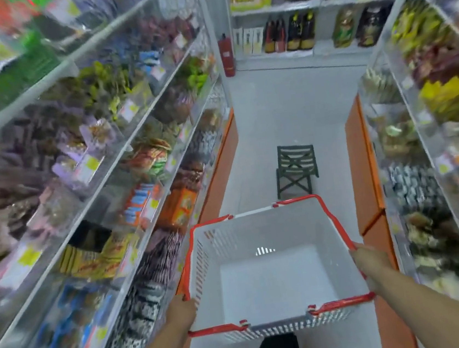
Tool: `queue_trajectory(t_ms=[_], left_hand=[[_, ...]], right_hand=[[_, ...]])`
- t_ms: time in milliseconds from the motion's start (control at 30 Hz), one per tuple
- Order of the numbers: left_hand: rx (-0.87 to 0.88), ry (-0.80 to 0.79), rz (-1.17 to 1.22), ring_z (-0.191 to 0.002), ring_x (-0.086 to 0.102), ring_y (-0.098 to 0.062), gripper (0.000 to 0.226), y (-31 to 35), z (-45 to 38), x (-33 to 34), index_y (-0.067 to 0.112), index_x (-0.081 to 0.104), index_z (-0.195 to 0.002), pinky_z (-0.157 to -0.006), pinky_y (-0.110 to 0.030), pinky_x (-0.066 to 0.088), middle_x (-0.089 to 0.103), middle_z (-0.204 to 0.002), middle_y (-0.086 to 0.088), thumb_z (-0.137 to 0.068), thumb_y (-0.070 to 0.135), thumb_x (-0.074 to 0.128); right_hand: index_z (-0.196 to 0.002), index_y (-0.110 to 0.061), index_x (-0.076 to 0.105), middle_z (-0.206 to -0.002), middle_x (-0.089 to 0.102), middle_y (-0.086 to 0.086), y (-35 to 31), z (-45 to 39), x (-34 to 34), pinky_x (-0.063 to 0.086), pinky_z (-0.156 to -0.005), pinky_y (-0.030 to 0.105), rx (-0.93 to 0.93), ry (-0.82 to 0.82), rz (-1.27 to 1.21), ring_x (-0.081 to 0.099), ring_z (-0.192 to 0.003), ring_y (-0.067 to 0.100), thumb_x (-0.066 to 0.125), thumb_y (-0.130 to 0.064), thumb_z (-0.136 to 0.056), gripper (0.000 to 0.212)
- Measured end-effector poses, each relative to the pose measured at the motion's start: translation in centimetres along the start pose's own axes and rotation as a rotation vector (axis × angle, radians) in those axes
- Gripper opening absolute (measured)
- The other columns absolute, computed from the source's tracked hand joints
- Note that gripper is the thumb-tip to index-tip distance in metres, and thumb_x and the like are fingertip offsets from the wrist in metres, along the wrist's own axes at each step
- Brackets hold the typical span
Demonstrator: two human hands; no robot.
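A white plastic shopping basket [262, 221] with red handles hangs in front of me over the aisle floor, and nothing lies inside it. My left hand [182, 310] grips the red handle along the basket's left side. My right hand [371, 262] grips the red handle on its right side. Both forearms reach in from the bottom of the view.
Tall shelves packed with bagged snacks line the aisle, left shelves [99, 148] and right shelves [429, 128]. A dark green folding stool [296, 169] stands on the pale floor ahead. A red fire extinguisher [227, 55] stands by the back shelves [314, 4].
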State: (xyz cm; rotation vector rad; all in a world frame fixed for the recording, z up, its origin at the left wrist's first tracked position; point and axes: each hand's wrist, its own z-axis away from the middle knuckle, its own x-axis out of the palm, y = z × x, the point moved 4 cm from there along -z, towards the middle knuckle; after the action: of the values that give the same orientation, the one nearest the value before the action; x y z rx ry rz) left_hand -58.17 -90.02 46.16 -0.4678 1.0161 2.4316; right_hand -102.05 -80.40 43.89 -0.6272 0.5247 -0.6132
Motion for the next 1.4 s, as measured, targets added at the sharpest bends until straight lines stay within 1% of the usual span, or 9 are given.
queue_trajectory(t_ms=[133,300,767,867,1000,1133,1200,1333,1400], left_hand=[[-0.049,-0.034,0.007,-0.081,0.059,-0.031,0.046,6.9,-6.9,2.8,0.003,0.038,-0.151,-0.070,-0.041,0.047,0.062,-0.114,-0.016,-0.105,0.002,0.041],[-0.085,-0.022,0.042,-0.108,0.062,-0.042,0.045,14.5,-13.0,4.6,0.006,0.050,-0.144,-0.098,-0.050,0.052,0.064,-0.126,-0.025,-0.102,-0.003,0.038],[-0.182,0.100,0.609,-0.106,0.069,-0.040,0.046,30.7,-23.7,12.2,0.014,0.055,-0.136,-0.085,-0.057,0.059,0.069,-0.121,-0.019,-0.097,-0.011,0.052],[-0.202,0.185,0.718,-0.092,0.075,-0.021,0.045,31.3,-25.2,13.6,0.022,0.059,-0.128,-0.068,-0.038,0.063,0.074,-0.114,-0.004,-0.093,-0.006,0.064],[-0.370,0.308,0.811,-0.089,0.074,-0.037,0.036,30.7,-28.5,15.9,0.010,0.062,-0.123,-0.087,-0.057,0.058,0.075,-0.106,-0.015,-0.093,-0.010,0.057],[-0.556,0.355,0.904,-0.072,0.075,-0.036,0.025,30.7,-31.6,17.4,0.002,0.064,-0.117,-0.072,-0.050,0.063,0.075,-0.082,-0.012,-0.094,-0.007,0.057],[-0.621,0.382,0.908,-0.067,0.073,-0.030,0.029,30.8,-32.5,18.0,0.005,0.063,-0.125,-0.061,-0.037,0.061,0.074,-0.087,-0.012,-0.098,-0.002,0.055],[-0.685,0.386,0.942,-0.084,0.073,-0.035,0.035,31.6,-33.0,19.0,0.008,0.061,-0.131,-0.082,-0.048,0.059,0.073,-0.110,-0.018,-0.098,0.000,0.054],[-0.726,0.408,0.949,-0.080,0.075,-0.031,0.030,31.7,-33.0,19.6,0.013,0.064,-0.124,-0.075,-0.046,0.062,0.076,-0.099,-0.011,-0.098,0.001,0.053]], right_hand=[[-0.125,-0.006,0.069,-0.117,0.070,0.023,-7.6,-7.9,3.3,0.051,-0.100,0.057,0.016,-0.021,0.012,0.066,-0.108,0.042,0.058,-0.002,-0.094,0.033],[-0.122,-0.012,0.071,-0.097,0.073,0.016,-17.7,-14.7,6.5,0.059,-0.078,0.046,0.044,-0.061,0.073,0.070,-0.085,0.036,0.058,-0.004,-0.096,0.031],[-0.084,-0.012,0.074,-0.059,0.072,0.002,-45.5,-33.1,19.9,0.050,-0.039,0.023,-0.051,-0.398,0.404,0.068,-0.049,0.019,0.069,-0.004,-0.093,0.013],[-0.100,-0.005,0.076,-0.072,0.075,0.008,-50.2,-36.0,24.4,0.056,-0.055,0.027,-0.107,-0.485,0.564,0.072,-0.057,0.025,0.069,-0.005,-0.093,0.010],[-0.111,-0.005,0.075,-0.085,0.076,0.011,-54.3,-39.5,31.6,0.057,-0.057,0.028,-0.242,-0.564,0.813,0.073,-0.063,0.027,0.074,-0.003,-0.088,0.023],[-0.109,-0.008,0.076,-0.089,0.078,0.012,-56.8,-41.3,38.2,0.061,-0.065,0.038,-0.281,-0.632,1.018,0.075,-0.075,0.031,0.072,-0.002,-0.089,0.021],[-0.106,-0.010,0.076,-0.090,0.078,0.011,-57.9,-41.7,41.2,0.060,-0.064,0.036,-0.315,-0.649,1.103,0.075,-0.076,0.030,0.069,-0.001,-0.091,0.019],[-0.103,-0.015,0.076,-0.085,0.076,0.004,-59.5,-41.9,45.9,0.059,-0.055,0.031,-0.393,-0.682,1.240,0.074,-0.073,0.025,0.063,-0.002,-0.095,0.020],[-0.097,-0.019,0.075,-0.090,0.075,0.004,-59.6,-42.1,47.9,0.062,-0.069,0.039,-0.413,-0.708,1.297,0.073,-0.076,0.025,0.064,-0.002,-0.095,0.020]])
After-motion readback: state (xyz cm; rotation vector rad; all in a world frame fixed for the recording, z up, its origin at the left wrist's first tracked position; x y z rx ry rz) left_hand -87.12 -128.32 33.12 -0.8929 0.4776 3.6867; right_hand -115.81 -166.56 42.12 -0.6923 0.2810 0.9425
